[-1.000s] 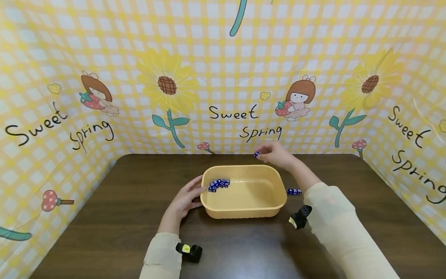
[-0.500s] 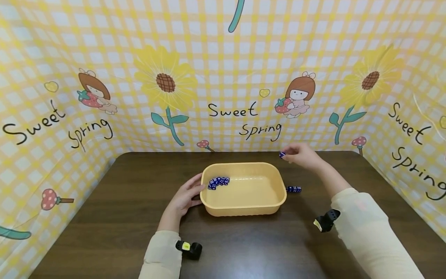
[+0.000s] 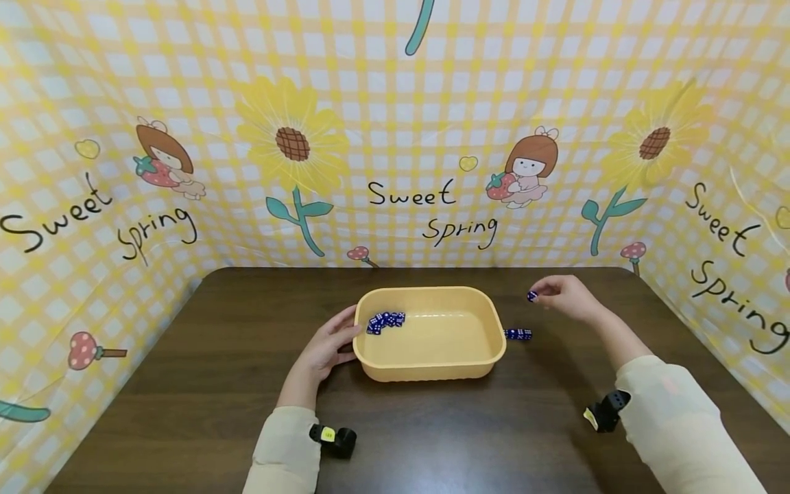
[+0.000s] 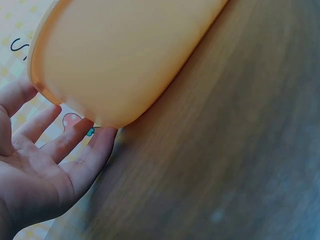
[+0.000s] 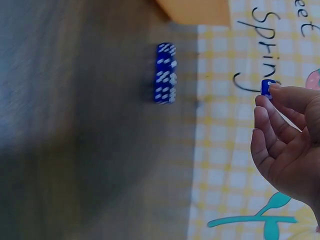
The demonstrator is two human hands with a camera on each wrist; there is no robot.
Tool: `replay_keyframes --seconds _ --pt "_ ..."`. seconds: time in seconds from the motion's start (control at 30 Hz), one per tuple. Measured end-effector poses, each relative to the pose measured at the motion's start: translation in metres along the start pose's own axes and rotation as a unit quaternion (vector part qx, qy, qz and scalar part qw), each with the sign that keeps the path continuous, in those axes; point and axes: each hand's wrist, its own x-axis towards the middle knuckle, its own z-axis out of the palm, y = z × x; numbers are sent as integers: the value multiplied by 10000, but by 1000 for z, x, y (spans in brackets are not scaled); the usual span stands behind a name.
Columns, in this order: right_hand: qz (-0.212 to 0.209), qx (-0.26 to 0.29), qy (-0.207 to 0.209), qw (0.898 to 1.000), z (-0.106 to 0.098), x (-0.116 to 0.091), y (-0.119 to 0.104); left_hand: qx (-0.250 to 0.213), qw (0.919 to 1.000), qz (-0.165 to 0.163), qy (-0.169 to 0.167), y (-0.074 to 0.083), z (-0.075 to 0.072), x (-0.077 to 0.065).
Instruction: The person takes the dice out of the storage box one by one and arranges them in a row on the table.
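Observation:
My left hand (image 3: 324, 346) holds the left end of a yellow plastic bin (image 3: 432, 374), its thumb at the rim. In the left wrist view the spread fingers (image 4: 70, 140) touch the bin's outer wall. Several blue dice with white dots (image 3: 384, 322) lie together in the bin's left end. To the bin's right, my right hand (image 3: 569, 298) pinches a single blue die (image 3: 531, 296) between thumb and fingertips, above the table. Below it, a short row of blue dice (image 3: 519, 334) lies by the bin's right wall, running along the table.
The dark brown wooden table (image 3: 216, 384) bears the bin and dice. A yellow checked cloth (image 3: 395, 137) with flowers and writing hangs behind the table and along both sides. Each sleeve carries a black wrist camera, one on the left (image 3: 333, 440) and one on the right (image 3: 607, 410).
My right hand has carried its die rightward from behind the bin, then down and nearer, beside the dice row. My left hand, the bin and the other dice have stayed in place.

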Motion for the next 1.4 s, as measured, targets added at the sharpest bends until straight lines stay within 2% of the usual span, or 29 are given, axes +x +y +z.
replay_keyframes --seconds 0.6,1.07,1.4 --pt "398 25 -93 9992 20 -24 40 -15 10000 15 9 1 0 0" --pt "546 173 -270 9980 35 -26 52 0 10000 0 35 0 0 -1" --pt "472 105 -211 9986 40 -25 53 27 10000 59 66 0 1 -2"
